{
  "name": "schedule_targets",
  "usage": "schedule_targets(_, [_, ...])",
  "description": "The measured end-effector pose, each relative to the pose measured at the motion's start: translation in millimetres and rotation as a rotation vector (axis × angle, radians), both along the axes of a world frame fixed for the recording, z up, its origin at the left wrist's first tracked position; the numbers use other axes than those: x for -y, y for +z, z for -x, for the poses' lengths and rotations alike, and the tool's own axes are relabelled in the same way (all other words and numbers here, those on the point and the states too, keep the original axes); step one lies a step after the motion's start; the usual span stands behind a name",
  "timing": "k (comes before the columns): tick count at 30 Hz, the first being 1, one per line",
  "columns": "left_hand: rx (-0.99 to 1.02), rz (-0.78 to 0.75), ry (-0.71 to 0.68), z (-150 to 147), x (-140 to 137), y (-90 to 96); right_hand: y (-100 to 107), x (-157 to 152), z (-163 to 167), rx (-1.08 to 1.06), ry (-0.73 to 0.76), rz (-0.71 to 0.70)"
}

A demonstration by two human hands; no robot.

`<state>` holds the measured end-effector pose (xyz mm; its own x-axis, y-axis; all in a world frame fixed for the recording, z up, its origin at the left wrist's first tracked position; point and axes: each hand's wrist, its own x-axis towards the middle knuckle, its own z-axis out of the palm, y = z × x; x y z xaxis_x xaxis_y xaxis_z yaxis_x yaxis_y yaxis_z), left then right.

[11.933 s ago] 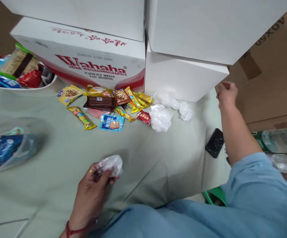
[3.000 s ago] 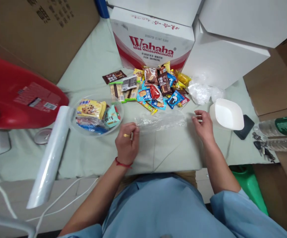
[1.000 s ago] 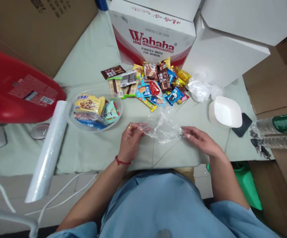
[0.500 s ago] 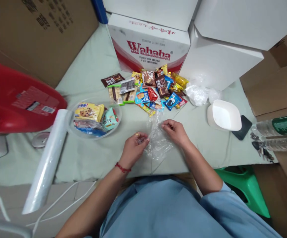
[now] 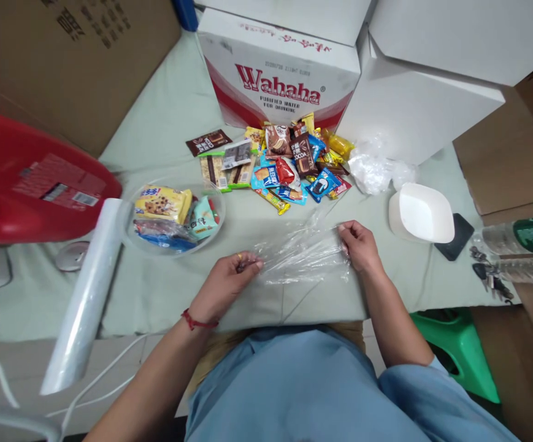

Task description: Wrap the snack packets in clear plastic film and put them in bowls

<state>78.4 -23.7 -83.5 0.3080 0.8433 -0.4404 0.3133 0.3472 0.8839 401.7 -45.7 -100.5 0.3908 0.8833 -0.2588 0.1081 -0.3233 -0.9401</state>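
pale-green covered table (image 5: 160,294); left hand (image 5: 222,281), right hand (image 5: 360,247) each pinching clear plastic (image 5: 305,263) spread between them.

A white-and-red carton (image 5: 279,73) is bearing "Wahaha®" above "PURIFIED WATER FOR DRINKING" on its front; red Chinese characters are running upside down along its top. A brown snack wrapper (image 5: 303,155) is displaying "COCOA".

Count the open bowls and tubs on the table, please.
2: a clear bowl of wrapped snacks, left of the left hand, and a white tub, right of the right hand. Others could be hidden behind the boxes.
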Motion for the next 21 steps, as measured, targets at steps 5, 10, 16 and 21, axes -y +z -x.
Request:
schedule_targets(5, [-0.302,-0.255,0.014,23.4,12.4,5.4,-1.5,3.6,-9.3,0.053,-0.007,-0.024])
schedule_targets(10, [-0.516,-0.627,0.0,21.5,32.2,26.1,7.4,6.7,-19.4,0.107,0.071,-0.05])
schedule_targets(16, [-0.37,-0.729,-0.017,-58.0,-8.0,21.4,22.1,6.4,-7.3,0.142,0.142,-0.048])
schedule_targets(21, [-0.278,-0.443,-0.129,-88.2,-52.3,-14.0,22.3,9.8,-14.7,0.138,0.107,-0.051])
